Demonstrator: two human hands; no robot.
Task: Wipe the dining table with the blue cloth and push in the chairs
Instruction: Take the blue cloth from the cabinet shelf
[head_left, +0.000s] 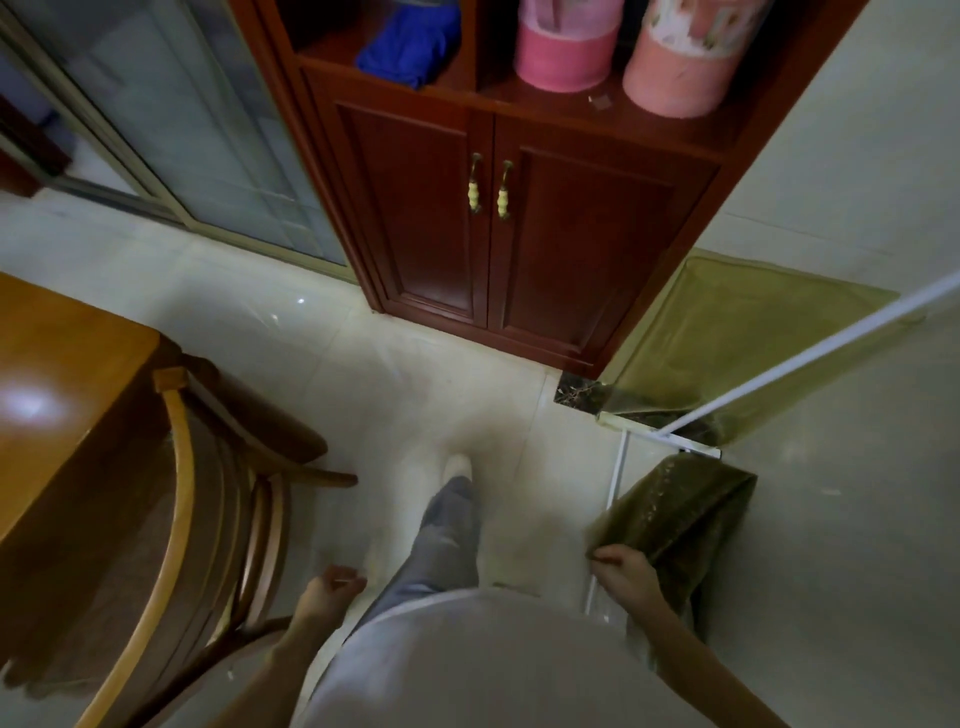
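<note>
A blue cloth (410, 44) lies bunched on the open shelf of a dark red wooden cabinet (519, 223) straight ahead. The wooden dining table (57, 364) fills the left edge, with a curved-back wooden chair (208, 519) tucked against it. My left hand (332, 584) hangs beside the chair with fingers curled and nothing in it. My right hand (621, 569) pinches the edge of an olive-green curtain (680, 514) low on the right. Both hands are far from the blue cloth.
Two pink cylindrical containers (563, 44) stand on the shelf right of the blue cloth. A glass sliding door (171, 119) is at the back left. A white rod (810, 353) slants across the right. My leg and foot (452, 499) stand on the pale tiled floor.
</note>
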